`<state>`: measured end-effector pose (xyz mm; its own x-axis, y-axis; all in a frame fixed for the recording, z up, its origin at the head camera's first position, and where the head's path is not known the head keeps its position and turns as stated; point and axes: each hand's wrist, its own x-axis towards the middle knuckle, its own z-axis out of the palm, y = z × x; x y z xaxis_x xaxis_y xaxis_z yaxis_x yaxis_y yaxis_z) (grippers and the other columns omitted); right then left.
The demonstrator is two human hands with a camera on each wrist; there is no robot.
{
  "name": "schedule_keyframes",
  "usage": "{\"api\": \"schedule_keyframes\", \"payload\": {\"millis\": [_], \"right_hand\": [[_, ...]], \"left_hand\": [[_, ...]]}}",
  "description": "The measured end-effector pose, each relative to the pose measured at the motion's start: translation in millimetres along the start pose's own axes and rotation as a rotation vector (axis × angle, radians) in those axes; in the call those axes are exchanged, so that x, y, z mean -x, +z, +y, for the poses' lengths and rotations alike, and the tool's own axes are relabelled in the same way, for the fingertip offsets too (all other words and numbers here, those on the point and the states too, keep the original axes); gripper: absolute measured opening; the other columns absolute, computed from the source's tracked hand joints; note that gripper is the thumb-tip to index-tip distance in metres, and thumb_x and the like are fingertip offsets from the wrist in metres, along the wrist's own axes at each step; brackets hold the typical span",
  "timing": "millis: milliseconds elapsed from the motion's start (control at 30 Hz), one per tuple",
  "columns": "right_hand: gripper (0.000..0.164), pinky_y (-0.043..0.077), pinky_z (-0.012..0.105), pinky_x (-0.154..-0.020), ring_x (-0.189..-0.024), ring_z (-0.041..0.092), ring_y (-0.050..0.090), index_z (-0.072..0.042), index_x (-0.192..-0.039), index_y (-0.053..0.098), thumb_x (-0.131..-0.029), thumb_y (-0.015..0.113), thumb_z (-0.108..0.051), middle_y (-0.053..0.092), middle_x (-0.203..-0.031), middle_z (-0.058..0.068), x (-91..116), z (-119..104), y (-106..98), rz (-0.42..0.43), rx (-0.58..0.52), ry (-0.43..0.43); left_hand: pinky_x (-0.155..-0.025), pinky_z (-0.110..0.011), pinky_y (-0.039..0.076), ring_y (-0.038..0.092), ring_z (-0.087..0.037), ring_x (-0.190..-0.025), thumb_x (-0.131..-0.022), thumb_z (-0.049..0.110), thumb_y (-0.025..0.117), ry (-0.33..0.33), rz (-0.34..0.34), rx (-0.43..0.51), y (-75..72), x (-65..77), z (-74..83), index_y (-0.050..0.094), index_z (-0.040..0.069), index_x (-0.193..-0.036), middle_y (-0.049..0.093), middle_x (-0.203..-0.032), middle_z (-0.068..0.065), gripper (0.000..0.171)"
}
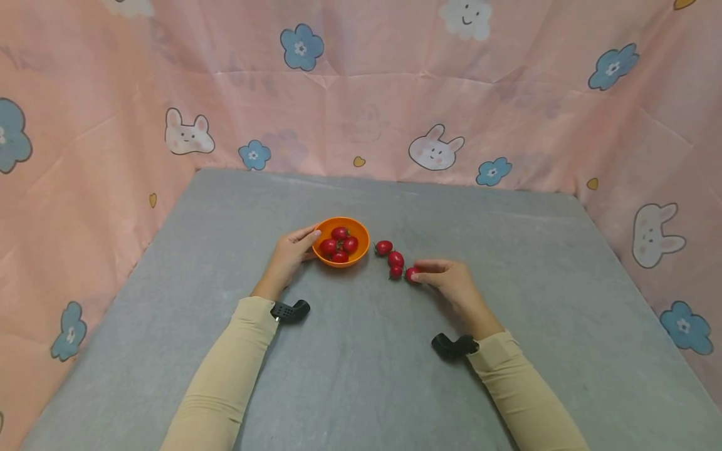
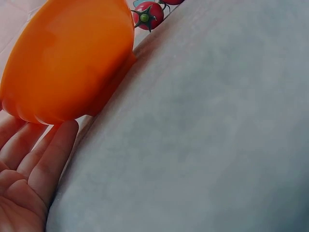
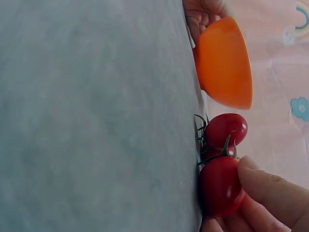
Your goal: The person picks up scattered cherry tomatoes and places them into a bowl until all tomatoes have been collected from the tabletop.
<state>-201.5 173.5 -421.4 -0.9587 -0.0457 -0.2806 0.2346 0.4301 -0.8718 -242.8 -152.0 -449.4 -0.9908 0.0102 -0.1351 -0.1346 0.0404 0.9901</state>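
My left hand [image 1: 287, 257] holds an orange bowl [image 1: 340, 264] at its left side, with the thumb at the rim and the fingers against the outer wall. Inside the bowl lie several red cherry tomatoes [image 1: 329, 247]. To the right of it, my right hand [image 1: 455, 288] pinches a cherry tomato [image 3: 219, 188] between thumb and fingers, low at the table surface. Three loose tomatoes lie between that hand and the bowl: one [image 1: 384, 247] nearest the bowl, a second [image 1: 395, 259] beyond it, and a third [image 1: 396, 272] closest to me. Green stems show on them.
Everything stands on a grey table [image 1: 361, 376]. A pink curtain [image 1: 361, 100] with rabbits and blue flowers hangs along its back and sides. Dark wrist-worn devices [image 1: 292, 311] sit at both cuffs of the beige sleeves.
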Motion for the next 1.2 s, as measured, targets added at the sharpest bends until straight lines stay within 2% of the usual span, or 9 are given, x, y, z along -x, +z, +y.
{"api": "schedule_keyframes", "payload": {"millis": [133, 333, 467, 633, 800, 933, 1200], "right_hand": [[0.046, 0.043, 0.035, -0.104, -0.131, 0.024, 0.049, -0.002, -0.125, 0.069, -0.084, 0.079, -0.021, 0.063, -0.135, 0.017, -2, 1, 1, 0.014, 0.018, -0.002], [0.045, 0.046, 0.021, -0.092, -0.128, 0.022, 0.051, -0.002, -0.123, 0.069, -0.084, 0.080, -0.023, 0.065, -0.132, 0.016, -3, 5, 1, 0.019, 0.018, -0.010], [0.046, 0.046, 0.014, -0.085, -0.127, 0.022, 0.052, -0.002, -0.123, 0.069, -0.084, 0.080, -0.024, 0.065, -0.133, 0.016, -3, 6, 1, 0.015, 0.006, -0.003], [0.047, 0.046, 0.015, -0.086, -0.128, 0.022, 0.052, -0.003, -0.123, 0.070, -0.084, 0.081, -0.027, 0.065, -0.133, 0.015, -2, 5, 0, 0.016, 0.007, -0.001], [0.048, 0.046, 0.016, -0.088, -0.127, 0.020, 0.052, -0.004, -0.123, 0.070, -0.084, 0.081, -0.029, 0.066, -0.132, 0.013, -1, 4, -2, 0.019, -0.003, -0.003], [0.049, 0.048, 0.021, -0.093, -0.126, 0.021, 0.053, -0.005, -0.123, 0.070, -0.084, 0.080, -0.032, 0.066, -0.131, 0.012, -1, 2, -4, 0.024, -0.011, -0.001], [0.050, 0.043, 0.044, -0.110, -0.131, 0.026, 0.050, -0.007, -0.124, 0.070, -0.085, 0.079, -0.035, 0.065, -0.133, 0.014, -1, -8, -6, 0.013, -0.021, 0.017]], "left_hand": [[-0.086, -0.023, 0.058, 0.062, -0.015, -0.114, -0.100, 0.031, 0.060, -0.006, 0.007, 0.008, 0.3, -0.3, -0.3, 0.057, 0.009, -0.141, 0.057, -0.145, -0.009, 0.046], [-0.086, -0.024, 0.058, 0.062, -0.015, -0.114, -0.100, 0.032, 0.060, -0.010, 0.008, -0.001, 0.6, -0.4, 0.1, 0.057, 0.009, -0.141, 0.057, -0.145, -0.009, 0.046], [-0.083, -0.021, 0.058, 0.062, -0.012, -0.110, -0.100, 0.031, 0.060, -0.003, 0.003, 0.001, 0.0, -0.3, -0.2, 0.057, 0.009, -0.140, 0.057, -0.145, -0.009, 0.046], [-0.078, -0.018, 0.058, 0.063, -0.005, -0.100, -0.100, 0.031, 0.060, 0.004, -0.002, 0.019, -0.8, -0.9, -1.8, 0.058, 0.009, -0.139, 0.058, -0.144, -0.009, 0.045], [-0.079, -0.019, 0.058, 0.063, -0.004, -0.098, -0.100, 0.031, 0.060, 0.004, -0.004, 0.022, -1.2, -0.7, -1.5, 0.058, 0.009, -0.140, 0.058, -0.144, -0.009, 0.046], [-0.079, -0.019, 0.058, 0.063, -0.006, -0.100, -0.100, 0.031, 0.061, -0.003, -0.005, 0.023, -1.0, -0.1, -0.5, 0.058, 0.009, -0.140, 0.058, -0.144, -0.008, 0.045], [-0.080, -0.019, 0.058, 0.063, -0.008, -0.102, -0.100, 0.032, 0.061, -0.012, -0.006, 0.014, -0.8, 0.4, 0.0, 0.059, 0.010, -0.139, 0.058, -0.143, -0.007, 0.045]]}}
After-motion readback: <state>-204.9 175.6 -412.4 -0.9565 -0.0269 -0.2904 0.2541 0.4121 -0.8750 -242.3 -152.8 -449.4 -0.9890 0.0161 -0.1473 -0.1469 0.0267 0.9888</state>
